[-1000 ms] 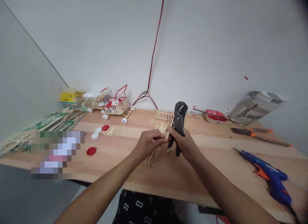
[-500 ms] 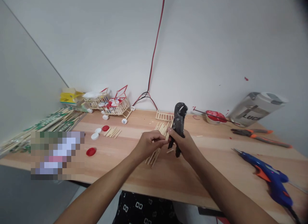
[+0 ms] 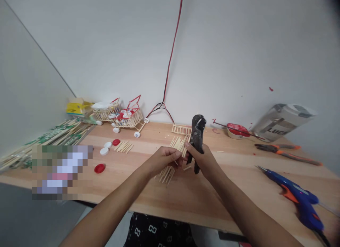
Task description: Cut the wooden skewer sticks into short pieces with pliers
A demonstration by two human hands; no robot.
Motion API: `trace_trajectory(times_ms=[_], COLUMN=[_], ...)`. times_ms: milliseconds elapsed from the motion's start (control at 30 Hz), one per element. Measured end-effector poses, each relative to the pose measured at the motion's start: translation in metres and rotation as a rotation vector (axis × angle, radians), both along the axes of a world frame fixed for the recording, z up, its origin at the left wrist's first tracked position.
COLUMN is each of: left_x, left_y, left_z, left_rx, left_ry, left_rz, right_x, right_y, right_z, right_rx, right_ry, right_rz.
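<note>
My right hand (image 3: 200,155) is closed around a black hand-held cutter (image 3: 197,132), held upright with its curved head on top. A few thin wooden sticks (image 3: 184,151) stand beside my right thumb. My left hand (image 3: 168,158) is curled just left of the cutter, thumb and fingers pinched over the sticks; a pale stick end seems to show under the fingers, but most of it is hidden. Below and behind lies a loose bundle of wooden sticks (image 3: 167,175) on the table. One short cut piece (image 3: 187,168) rests near the cutter's handles.
A ladder-like stick frame (image 3: 182,129) lies behind the bundle. Left stand small stick carts (image 3: 129,119), bottle caps (image 3: 100,168), short sticks (image 3: 123,147) and packaged skewers (image 3: 53,137). On the right are a blue glue gun (image 3: 294,194), pliers (image 3: 288,151), a red-stained bowl (image 3: 237,130) and a grey container (image 3: 283,122).
My left hand has shifted slightly, its fingers curling further down over the sticks. The right hand and cutter have hardly moved.
</note>
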State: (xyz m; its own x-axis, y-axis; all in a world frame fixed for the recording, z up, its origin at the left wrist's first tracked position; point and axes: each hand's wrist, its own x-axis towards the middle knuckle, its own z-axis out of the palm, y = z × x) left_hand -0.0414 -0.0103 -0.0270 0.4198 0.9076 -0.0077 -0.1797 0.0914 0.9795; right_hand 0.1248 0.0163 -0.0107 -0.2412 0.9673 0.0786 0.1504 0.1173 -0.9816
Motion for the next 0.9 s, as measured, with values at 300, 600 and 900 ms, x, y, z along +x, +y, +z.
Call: trace_trajectory(times_ms=[300,600,900], left_x=[0.005,0.004,0.002], left_y=[0.001,0.003,0.01], left_z=[-0.002,-0.003,-0.012], left_rx=[0.153,0.033,-0.068], left_ry=[0.164,0.051,-0.103], left_rz=[0.179,0.093,0.149], right_x=[-0.002,-0.001,-0.009], right_y=[0.0,0.004,0.002], right_z=[0.0,-0.005,-0.009], right_rx=[0.029,0.115,0.291], right_ry=[-0.047,-0.114,-0.305], right_rz=[-0.014,-0.02,-0.1])
